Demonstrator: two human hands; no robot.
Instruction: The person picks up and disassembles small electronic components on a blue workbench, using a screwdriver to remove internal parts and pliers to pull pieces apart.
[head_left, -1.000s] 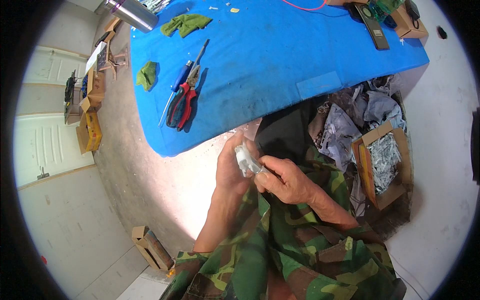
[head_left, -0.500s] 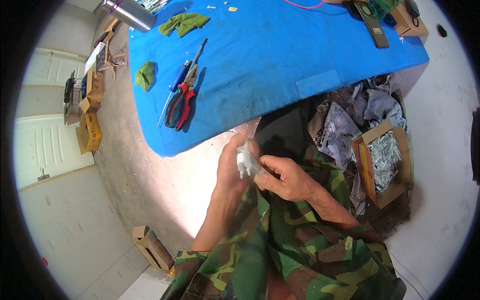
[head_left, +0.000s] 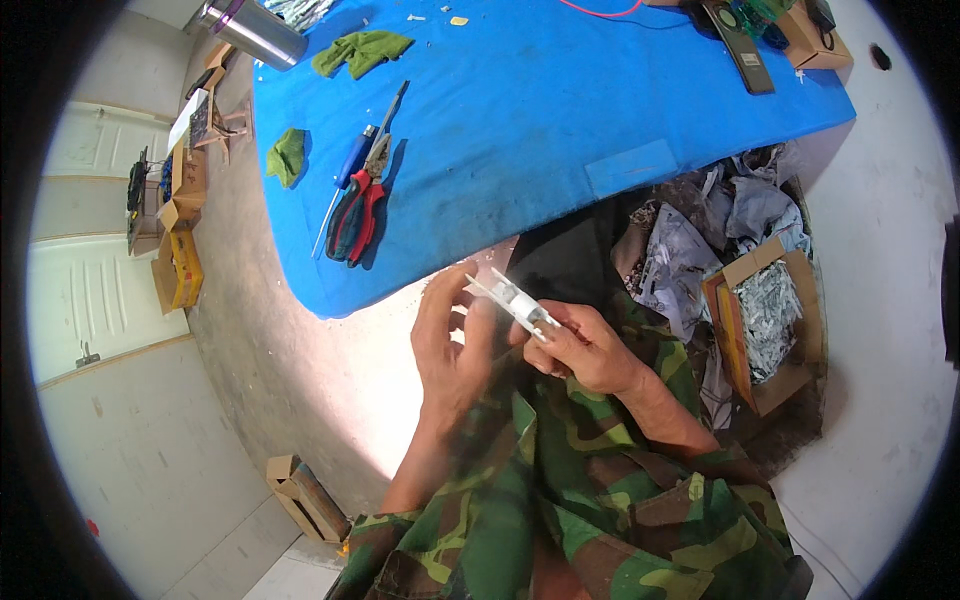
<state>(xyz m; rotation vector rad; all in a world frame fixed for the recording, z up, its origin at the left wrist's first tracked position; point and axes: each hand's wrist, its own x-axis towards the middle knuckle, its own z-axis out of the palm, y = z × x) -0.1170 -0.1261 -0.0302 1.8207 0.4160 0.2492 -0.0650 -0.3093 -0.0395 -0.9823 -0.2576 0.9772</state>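
Note:
Above my lap, my right hand (head_left: 588, 350) grips a small white plastic part (head_left: 515, 300) between thumb and fingers. The part is slim and slants up to the left, with narrow prongs at its ends and a rounded white piece along its middle. My left hand (head_left: 448, 335) is beside its upper left end, fingers curved and apart with a gap between them. Whether a left fingertip brushes the part is hard to see. On the blue-covered table, red-and-black-handled pliers (head_left: 357, 215) lie against a blue-handled screwdriver (head_left: 353, 165).
The blue table (head_left: 500, 130) spans the far side. Green cloth gloves (head_left: 362, 52), a steel flask (head_left: 255, 32) and a dark phone-like device (head_left: 740, 50) rest on it. At right, under the table edge, an open cardboard box (head_left: 735, 345) holds many silvery pieces beside grey plastic bags (head_left: 675, 265).
My left hand has come off the white plastic part and shifted slightly left, its fingers spreading. The part has turned to a slant in my right hand.

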